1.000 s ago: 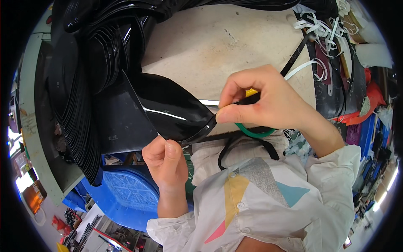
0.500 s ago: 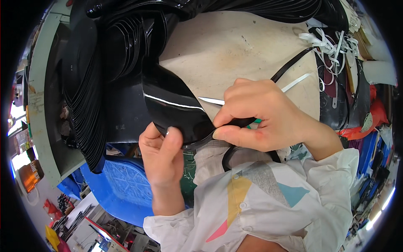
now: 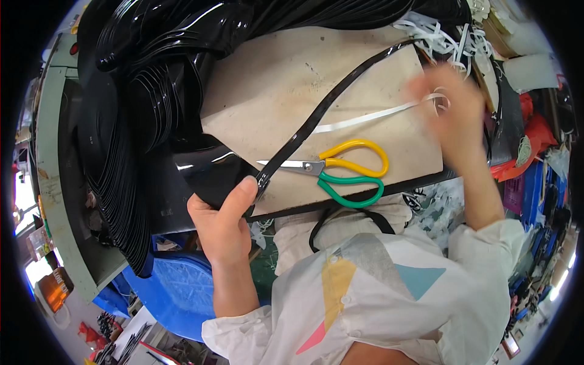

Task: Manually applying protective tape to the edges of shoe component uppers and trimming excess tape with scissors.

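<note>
My left hand (image 3: 224, 220) pinches the lower edge of a glossy black plastic sheet (image 3: 204, 173) at the near edge of a beige board (image 3: 292, 79). A long narrow black strip (image 3: 328, 103) runs from the thumb up across the board to the far right. Scissors with one yellow and one green handle (image 3: 340, 172) lie flat on the board, blades pointing left, untouched. My right hand (image 3: 453, 112), blurred by motion, is over the board's right side at the end of a thin white strip (image 3: 371, 118), fingers loosely curled; I cannot tell whether they grip it.
A large heap of stacked black plastic pieces (image 3: 121, 121) fills the left and top. White strip offcuts (image 3: 438, 33) pile at the top right. A blue crate (image 3: 182, 286) sits below the board's edge, with red and blue clutter (image 3: 535, 146) at right.
My right hand has put the scissors down on the board and moved up to the right. A long black strip now hangs off the sheet. My left hand still holds the sheet.
</note>
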Tool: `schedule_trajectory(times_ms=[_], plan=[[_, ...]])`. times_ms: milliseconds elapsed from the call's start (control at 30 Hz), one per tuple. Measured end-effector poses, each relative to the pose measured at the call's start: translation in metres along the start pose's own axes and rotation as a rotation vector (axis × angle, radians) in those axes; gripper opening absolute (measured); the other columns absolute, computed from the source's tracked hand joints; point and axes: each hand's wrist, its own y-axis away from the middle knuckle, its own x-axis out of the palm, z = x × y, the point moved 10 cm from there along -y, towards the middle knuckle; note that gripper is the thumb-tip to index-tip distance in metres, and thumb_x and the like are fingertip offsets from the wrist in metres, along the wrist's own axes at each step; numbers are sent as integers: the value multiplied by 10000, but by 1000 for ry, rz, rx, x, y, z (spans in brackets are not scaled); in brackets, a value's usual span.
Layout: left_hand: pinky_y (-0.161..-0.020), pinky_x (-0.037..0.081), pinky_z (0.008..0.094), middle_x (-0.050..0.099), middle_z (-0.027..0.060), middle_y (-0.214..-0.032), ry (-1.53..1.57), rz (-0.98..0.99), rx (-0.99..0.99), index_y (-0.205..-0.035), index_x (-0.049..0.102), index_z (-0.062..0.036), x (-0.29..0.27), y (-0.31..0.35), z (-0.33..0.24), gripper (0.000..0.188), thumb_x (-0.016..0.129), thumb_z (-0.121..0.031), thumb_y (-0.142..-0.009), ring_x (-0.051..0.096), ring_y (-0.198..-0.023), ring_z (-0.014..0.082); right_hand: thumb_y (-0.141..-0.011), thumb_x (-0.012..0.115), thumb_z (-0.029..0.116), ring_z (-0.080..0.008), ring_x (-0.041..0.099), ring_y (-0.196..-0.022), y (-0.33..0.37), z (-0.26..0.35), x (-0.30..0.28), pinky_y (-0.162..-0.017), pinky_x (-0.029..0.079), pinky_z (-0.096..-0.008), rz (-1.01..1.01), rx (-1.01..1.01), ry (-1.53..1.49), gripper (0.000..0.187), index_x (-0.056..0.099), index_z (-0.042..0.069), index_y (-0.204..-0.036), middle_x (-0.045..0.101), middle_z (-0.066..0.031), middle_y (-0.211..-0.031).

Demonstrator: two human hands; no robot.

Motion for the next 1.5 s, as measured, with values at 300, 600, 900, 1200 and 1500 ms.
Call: schedule_trajectory(times_ms=[300, 600, 900, 1200, 1500], plan=[[-758, 453, 253, 631, 28, -884, 260, 9, -74, -966, 605, -23, -2, 5, 9, 223, 644, 17, -750, 593, -796, 104, -604, 625, 57, -264, 533, -666, 62, 76, 70, -567, 466, -349, 441, -27, -75, 249, 535, 11, -832, 519, -84, -751], [-889, 471, 345, 604, 92, -1085, 397, 69, -1, -1172, 511, -13, -8, 9, 10, 352, 559, -74, -828, 592, -992, 191, -606, 804, 357, -312, 532, -737, 75, 61, 65, -578, 433, -362, 677, 279, -609, 539, 502, -5, -867, 522, -142, -821], [-787, 437, 258, 614, 3, -895, 420, 4, -39, -948, 603, -39, 5, 16, 3, 181, 612, 19, -777, 572, -811, 101, -556, 818, 455, -328, 498, -583, 58, 96, 72, -519, 406, -370, 561, 62, -714, 597, 472, 3, -736, 484, -133, -685], [-624, 362, 220, 565, -35, -776, 392, -1, -34, -845, 608, -63, 9, 18, 6, 128, 630, 31, -762, 472, -664, 52, -540, 819, 478, -315, 493, -534, 54, 95, 70, -472, 389, -373, 415, 29, -646, 615, 442, 16, -688, 461, -124, -621], [-720, 451, 252, 610, 22, -908, 420, 49, -3, -930, 601, -6, 10, 17, 4, 179, 658, 25, -762, 554, -799, 86, -518, 832, 462, -273, 461, -489, 57, 91, 76, -447, 382, -341, 439, 42, -604, 592, 464, 17, -650, 444, -102, -579]])
